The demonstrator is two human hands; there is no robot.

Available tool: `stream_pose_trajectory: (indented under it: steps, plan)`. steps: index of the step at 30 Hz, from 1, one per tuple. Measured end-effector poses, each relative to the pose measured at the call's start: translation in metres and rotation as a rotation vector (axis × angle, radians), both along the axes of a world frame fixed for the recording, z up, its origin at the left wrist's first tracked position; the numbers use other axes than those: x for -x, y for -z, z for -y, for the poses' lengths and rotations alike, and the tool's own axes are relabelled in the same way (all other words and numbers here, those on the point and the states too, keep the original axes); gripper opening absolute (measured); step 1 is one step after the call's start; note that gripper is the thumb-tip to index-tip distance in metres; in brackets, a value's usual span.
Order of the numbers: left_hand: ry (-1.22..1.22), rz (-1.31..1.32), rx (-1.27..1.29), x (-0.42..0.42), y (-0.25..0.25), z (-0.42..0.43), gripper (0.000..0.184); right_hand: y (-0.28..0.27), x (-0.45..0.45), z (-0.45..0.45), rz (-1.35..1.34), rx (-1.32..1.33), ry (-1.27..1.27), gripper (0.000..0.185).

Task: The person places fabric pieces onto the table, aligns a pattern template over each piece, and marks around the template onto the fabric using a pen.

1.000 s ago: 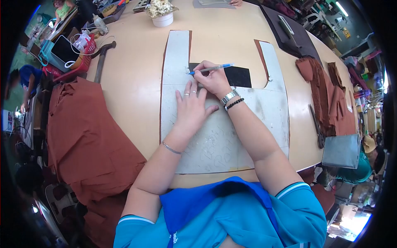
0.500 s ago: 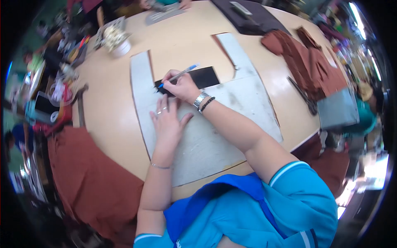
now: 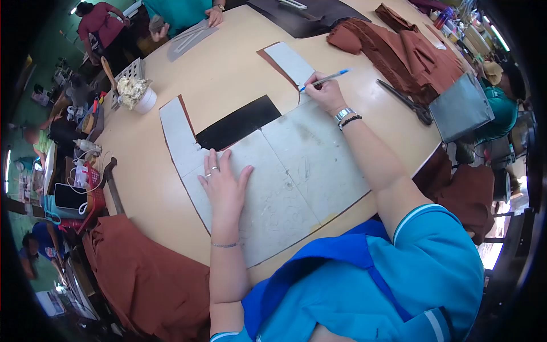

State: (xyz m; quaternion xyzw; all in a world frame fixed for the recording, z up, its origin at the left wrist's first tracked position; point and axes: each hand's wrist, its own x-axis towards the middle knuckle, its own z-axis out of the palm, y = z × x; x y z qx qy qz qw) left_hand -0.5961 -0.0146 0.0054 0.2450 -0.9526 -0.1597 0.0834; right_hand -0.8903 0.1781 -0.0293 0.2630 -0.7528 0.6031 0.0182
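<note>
My right hand [image 3: 326, 96] is closed around a blue-capped ballpoint pen [image 3: 334, 76], its tip at the inner corner of the right arm of a pale grey U-shaped pattern board [image 3: 319, 165]. Fingers spread, my left hand [image 3: 224, 185] lies flat on the board near its left inner corner. Brown material [image 3: 186, 117] shows along the board's edges, beneath it. Between the two arms of the board, a black rectangular piece [image 3: 239, 122] lies against the inner edge.
Brown hides [image 3: 393, 51] and large scissors [image 3: 407, 102] lie on the right. A white pot [image 3: 147, 101] with a brush stands far left, and a hammer [image 3: 112, 185] lies nearer. Another brown hide [image 3: 142, 273] hangs at the left edge. Across the table [image 3: 222, 62] stands a person in green.
My right hand has moved with the pen from the board's left inner corner to the right one. My left hand stays flat on the board. The view has shifted.
</note>
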Motion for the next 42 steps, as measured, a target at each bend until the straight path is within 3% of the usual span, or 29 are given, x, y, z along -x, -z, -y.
stream_pose_trajectory:
  steps: [10, 22, 26, 29, 33, 37, 38, 40, 42]
  plan:
    - [0.000, 0.001, -0.033, -0.001, -0.001, 0.000, 0.064, -0.001, -0.002, 0.000, -0.032, -0.145, 0.018, 0.015]
    - [0.015, -0.011, 0.009, -0.002, 0.001, 0.001, 0.065, 0.004, 0.004, 0.000, -0.055, -0.110, 0.032, 0.015]
    - [0.019, 0.013, 0.030, -0.004, 0.001, 0.001, 0.070, -0.004, 0.015, -0.005, 0.379, 0.238, 0.037, 0.016]
    - [0.025, 0.039, 0.078, -0.006, -0.004, -0.003, 0.071, -0.016, 0.007, -0.006, 0.416, 0.322, 0.058, 0.017]
    - [0.027, 0.092, 0.134, -0.013, -0.009, -0.003, 0.076, -0.034, -0.023, 0.014, 0.335, 0.249, -0.076, 0.022]
    - [0.049, -0.017, 0.031, -0.010, -0.004, 0.013, 0.079, -0.028, -0.058, 0.067, 0.270, 0.178, -0.283, 0.018]
    - [0.048, -0.064, 0.071, -0.011, 0.000, 0.015, 0.079, -0.027, -0.068, 0.082, 0.211, 0.064, -0.278, 0.014]
    - [0.047, -0.156, 0.149, -0.012, 0.008, 0.016, 0.079, -0.019, -0.091, 0.117, 0.175, 0.096, -0.388, 0.013]
    - [0.032, -0.109, 0.107, -0.010, 0.011, 0.017, 0.080, -0.022, -0.113, 0.144, 0.111, 0.028, -0.480, 0.012]
